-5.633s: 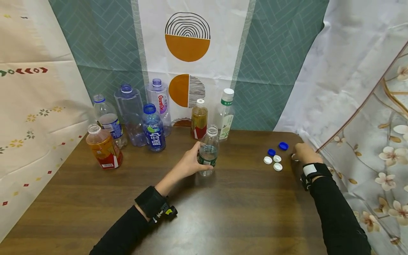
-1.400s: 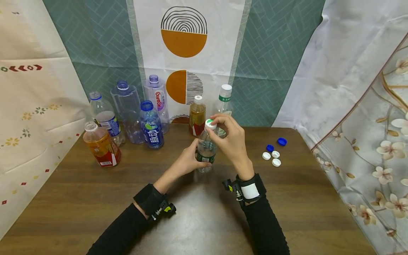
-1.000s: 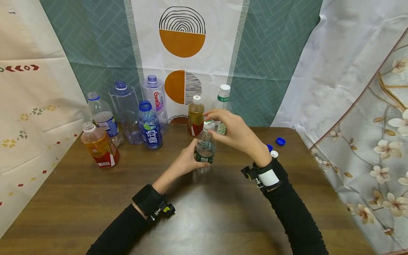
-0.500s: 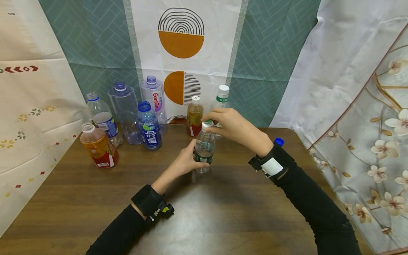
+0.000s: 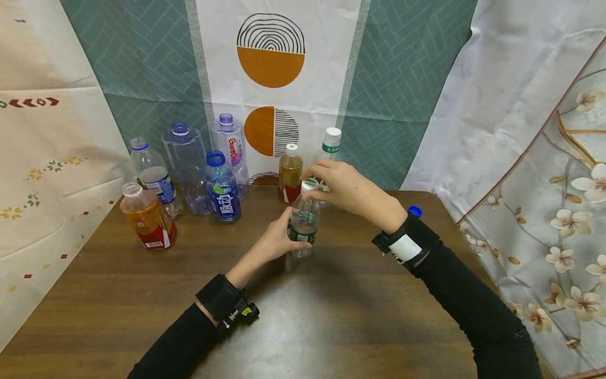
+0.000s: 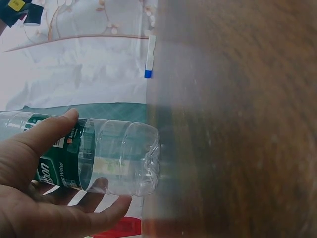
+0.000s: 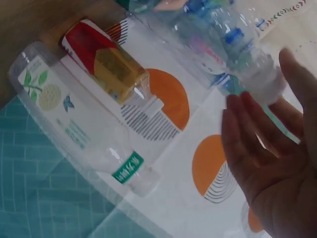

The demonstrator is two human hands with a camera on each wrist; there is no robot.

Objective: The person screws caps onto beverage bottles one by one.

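We see the left hand (image 5: 276,238) grasping a clear bottle (image 5: 304,217), upright on the table (image 5: 303,316), whose wood spreads broadly towards us; the back edge (image 5: 411,192) runs behind. The right hand (image 5: 352,190) pinches its white cap (image 5: 309,187). We read "Water" on its green label (image 6: 72,166) (and "脉动" on the blue bottle (image 5: 223,192)).

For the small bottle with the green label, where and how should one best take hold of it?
Probably around the green label of the small bottle, from the person's left, as the left hand does. The bottle stands upright and its body is rounded there, leaving the white cap free for the right hand.
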